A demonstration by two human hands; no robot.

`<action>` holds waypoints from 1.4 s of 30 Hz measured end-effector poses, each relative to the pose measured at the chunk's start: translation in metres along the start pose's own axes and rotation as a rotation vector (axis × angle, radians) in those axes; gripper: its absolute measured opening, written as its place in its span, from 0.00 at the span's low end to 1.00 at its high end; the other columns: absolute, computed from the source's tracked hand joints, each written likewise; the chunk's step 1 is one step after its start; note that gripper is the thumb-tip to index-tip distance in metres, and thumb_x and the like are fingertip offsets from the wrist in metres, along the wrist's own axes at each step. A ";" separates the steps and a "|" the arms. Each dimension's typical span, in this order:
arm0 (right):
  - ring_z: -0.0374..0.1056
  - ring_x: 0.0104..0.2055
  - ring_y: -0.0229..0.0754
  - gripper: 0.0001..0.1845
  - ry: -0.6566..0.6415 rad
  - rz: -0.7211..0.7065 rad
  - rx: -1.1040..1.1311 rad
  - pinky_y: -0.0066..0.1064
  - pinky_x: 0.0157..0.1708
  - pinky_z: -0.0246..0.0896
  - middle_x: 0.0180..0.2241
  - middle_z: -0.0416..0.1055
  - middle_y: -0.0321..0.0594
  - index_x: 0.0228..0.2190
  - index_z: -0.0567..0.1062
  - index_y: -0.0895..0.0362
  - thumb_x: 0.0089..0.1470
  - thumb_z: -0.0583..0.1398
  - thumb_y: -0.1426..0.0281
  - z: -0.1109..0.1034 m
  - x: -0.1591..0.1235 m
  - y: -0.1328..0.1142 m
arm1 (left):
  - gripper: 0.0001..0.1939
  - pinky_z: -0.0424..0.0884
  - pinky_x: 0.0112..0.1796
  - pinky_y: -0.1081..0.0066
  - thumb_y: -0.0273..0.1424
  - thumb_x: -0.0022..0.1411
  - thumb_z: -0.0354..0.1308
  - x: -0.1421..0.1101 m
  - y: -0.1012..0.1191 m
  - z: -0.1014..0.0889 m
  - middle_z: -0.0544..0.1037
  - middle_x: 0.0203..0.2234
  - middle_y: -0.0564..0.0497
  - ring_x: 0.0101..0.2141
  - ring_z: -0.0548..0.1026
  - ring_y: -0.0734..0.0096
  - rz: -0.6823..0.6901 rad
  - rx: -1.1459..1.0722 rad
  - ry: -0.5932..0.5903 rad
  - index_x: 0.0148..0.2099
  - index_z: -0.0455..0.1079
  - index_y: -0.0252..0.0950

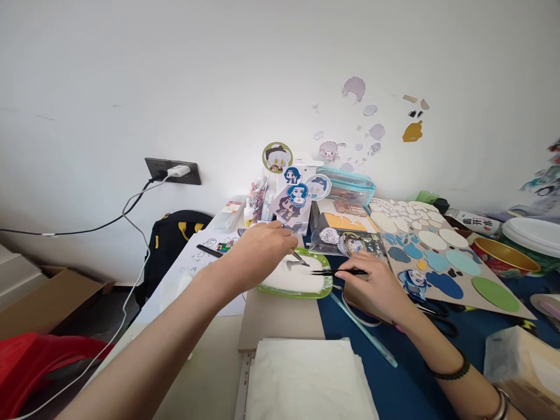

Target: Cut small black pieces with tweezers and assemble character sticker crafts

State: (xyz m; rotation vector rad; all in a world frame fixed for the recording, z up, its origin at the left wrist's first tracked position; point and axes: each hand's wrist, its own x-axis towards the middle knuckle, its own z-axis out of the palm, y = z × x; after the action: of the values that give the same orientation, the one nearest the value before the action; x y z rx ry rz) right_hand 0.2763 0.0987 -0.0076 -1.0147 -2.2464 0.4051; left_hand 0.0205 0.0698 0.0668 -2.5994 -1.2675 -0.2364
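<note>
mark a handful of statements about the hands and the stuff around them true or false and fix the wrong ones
1. The right hand holds a slim black tool. True.

2. The left hand is at the green-rimmed rounded dish of white material. True.

3. The left hand is empty. False: it holds a slim grey tool.

4. A dark beaded bracelet is on the right arm. True.

5. No plug is in any socket. False: a white plug sits in the black rectangular wall socket.
</note>
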 end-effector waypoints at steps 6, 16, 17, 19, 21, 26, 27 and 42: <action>0.65 0.33 0.43 0.09 0.022 -0.004 -0.006 0.37 0.38 0.60 0.28 0.72 0.38 0.28 0.75 0.54 0.56 0.57 0.64 -0.001 -0.001 -0.005 | 0.14 0.60 0.31 0.69 0.25 0.64 0.42 0.000 -0.003 -0.001 0.72 0.26 0.50 0.29 0.65 0.68 -0.054 -0.078 -0.040 0.31 0.67 0.35; 0.67 0.31 0.43 0.11 0.179 0.056 0.085 0.35 0.33 0.62 0.27 0.72 0.39 0.28 0.75 0.54 0.54 0.58 0.62 0.001 0.000 -0.010 | 0.16 0.61 0.30 0.74 0.35 0.64 0.40 -0.002 -0.020 0.001 0.73 0.29 0.52 0.30 0.67 0.71 -0.234 -0.597 -0.037 0.36 0.68 0.37; 0.67 0.31 0.43 0.11 0.193 0.056 0.088 0.35 0.33 0.62 0.27 0.72 0.39 0.28 0.75 0.54 0.54 0.58 0.62 0.001 0.000 -0.010 | 0.16 0.60 0.30 0.74 0.35 0.64 0.40 -0.002 -0.021 0.002 0.72 0.29 0.52 0.29 0.66 0.72 -0.244 -0.619 -0.037 0.36 0.67 0.37; 0.67 0.32 0.43 0.11 0.214 0.054 0.093 0.35 0.33 0.62 0.27 0.72 0.39 0.28 0.75 0.54 0.54 0.58 0.62 0.003 0.000 -0.010 | 0.15 0.60 0.29 0.75 0.36 0.64 0.41 -0.002 -0.021 0.004 0.72 0.29 0.53 0.29 0.66 0.73 -0.257 -0.649 -0.035 0.36 0.67 0.37; 0.66 0.31 0.43 0.10 0.223 0.053 0.099 0.35 0.34 0.61 0.26 0.72 0.39 0.28 0.75 0.55 0.54 0.58 0.62 0.004 -0.001 -0.010 | 0.15 0.59 0.29 0.75 0.36 0.64 0.42 -0.002 -0.021 0.004 0.72 0.29 0.54 0.29 0.66 0.73 -0.255 -0.671 -0.041 0.35 0.67 0.37; 0.66 0.30 0.42 0.09 0.246 0.046 0.118 0.35 0.34 0.61 0.26 0.72 0.38 0.28 0.75 0.55 0.54 0.59 0.63 0.006 -0.001 -0.014 | 0.13 0.59 0.31 0.75 0.36 0.64 0.43 -0.001 -0.020 0.004 0.71 0.30 0.54 0.30 0.66 0.73 -0.227 -0.692 -0.060 0.34 0.67 0.37; 0.66 0.31 0.42 0.09 0.248 0.044 0.122 0.34 0.34 0.61 0.26 0.72 0.38 0.28 0.75 0.54 0.54 0.59 0.63 0.006 -0.001 -0.014 | 0.13 0.59 0.31 0.75 0.36 0.64 0.43 -0.001 -0.020 0.004 0.71 0.30 0.54 0.31 0.66 0.73 -0.224 -0.691 -0.059 0.34 0.67 0.37; 0.66 0.31 0.41 0.09 0.223 0.124 0.184 0.31 0.32 0.59 0.27 0.72 0.37 0.26 0.75 0.54 0.54 0.58 0.64 0.005 -0.002 -0.020 | 0.13 0.58 0.30 0.75 0.36 0.64 0.44 0.001 -0.015 0.007 0.71 0.27 0.55 0.28 0.65 0.74 -0.234 -0.703 -0.075 0.33 0.66 0.37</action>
State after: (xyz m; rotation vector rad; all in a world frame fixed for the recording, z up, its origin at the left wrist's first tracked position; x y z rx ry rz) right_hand 0.2627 0.0840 -0.0019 -1.0501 -1.9171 0.5159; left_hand 0.0096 0.0810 0.0619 -3.0227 -1.7710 -0.7549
